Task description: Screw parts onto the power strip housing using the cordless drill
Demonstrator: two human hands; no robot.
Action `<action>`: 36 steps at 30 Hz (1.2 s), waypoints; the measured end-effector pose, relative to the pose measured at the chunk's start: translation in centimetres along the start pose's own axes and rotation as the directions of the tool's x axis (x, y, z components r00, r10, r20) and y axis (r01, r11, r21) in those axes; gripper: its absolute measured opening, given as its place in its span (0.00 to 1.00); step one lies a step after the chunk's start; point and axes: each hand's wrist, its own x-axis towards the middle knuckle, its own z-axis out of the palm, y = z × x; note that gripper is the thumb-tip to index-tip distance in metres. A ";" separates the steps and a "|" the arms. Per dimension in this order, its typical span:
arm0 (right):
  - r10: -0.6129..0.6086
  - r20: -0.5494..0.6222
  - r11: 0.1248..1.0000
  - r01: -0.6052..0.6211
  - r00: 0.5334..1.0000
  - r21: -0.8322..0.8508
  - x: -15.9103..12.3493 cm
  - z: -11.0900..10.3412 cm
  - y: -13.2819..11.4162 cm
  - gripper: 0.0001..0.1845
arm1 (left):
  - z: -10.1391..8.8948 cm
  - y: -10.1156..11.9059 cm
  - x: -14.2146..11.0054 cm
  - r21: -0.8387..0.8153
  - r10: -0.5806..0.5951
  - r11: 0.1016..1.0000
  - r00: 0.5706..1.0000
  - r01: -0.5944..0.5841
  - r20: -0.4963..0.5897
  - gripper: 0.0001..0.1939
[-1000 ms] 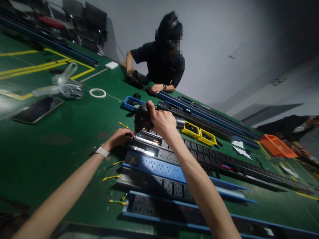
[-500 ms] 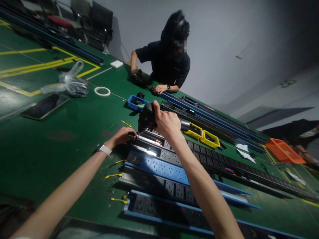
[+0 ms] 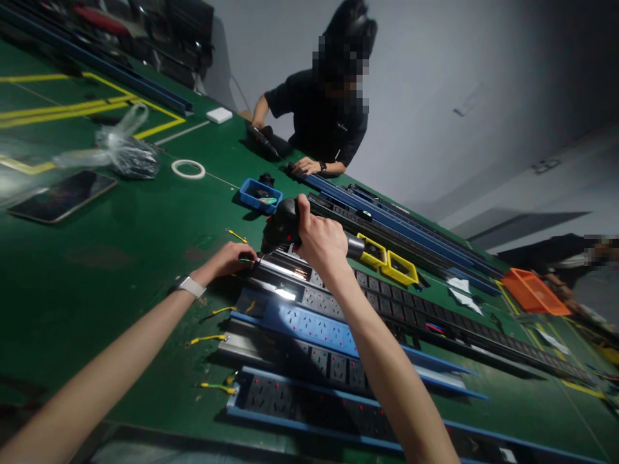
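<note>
My right hand [image 3: 323, 240] is wrapped round a black cordless drill [image 3: 281, 222], its front end pointing down at the near end of a black power strip [image 3: 278, 264]. By that same end, my left hand [image 3: 223, 263] is closed, the fingers pinching a short green wire [image 3: 246, 260]; the wire's tip is hidden. Closer to me lie more socket strips: a blue power strip [image 3: 314, 327], a silver-edged power strip [image 3: 242, 345] and a blue-edged power strip [image 3: 271, 394]. Short yellow-green wires [image 3: 213, 386] stick out from their left ends.
Past the drill stand a blue bin [image 3: 261, 195] and two yellow bins [image 3: 401, 267]. A co-worker [image 3: 324, 109] sits across the green table holding another drill [image 3: 264, 140]. A tape roll [image 3: 188, 169], phone [image 3: 62, 196] and plastic bag [image 3: 128, 154] lie left; an orange crate [image 3: 534, 291] stands right.
The whole view has shifted, so the table things sit slightly further left. The co-worker's drill has tilted nose-down towards their other hand. My hands keep their places at the strip's end.
</note>
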 end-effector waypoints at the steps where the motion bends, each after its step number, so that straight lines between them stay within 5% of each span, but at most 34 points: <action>1: 0.010 -0.004 1.000 -0.010 1.000 -0.007 -0.1 0.0 0.0 0.48 | -0.1 0.1 0.0 0.000 -0.017 1.000 1.000 0.017 0.010 0.11; 10: -0.087 -0.102 0.995 0.083 0.991 -0.046 0.2 -0.4 -0.9 0.41 | -0.2 0.3 -0.1 -0.032 -0.024 0.999 0.999 0.025 0.029 0.11; 20: -0.063 -0.086 0.997 0.058 0.994 -0.055 1.2 -0.7 -1.1 0.39 | -0.4 0.5 -0.5 -0.051 0.084 0.995 0.996 -0.084 0.003 0.08; 32: 0.034 -0.030 0.999 -0.035 0.999 0.000 1.0 0.6 0.2 0.47 | 0.7 -1.3 -0.5 -0.053 0.041 0.998 0.999 -0.043 -0.033 0.08; 36: 0.077 -0.037 0.996 -0.075 0.996 0.052 1.0 1.1 0.3 0.43 | 0.7 -0.3 0.2 -0.073 0.082 0.994 0.997 -0.083 -0.005 0.07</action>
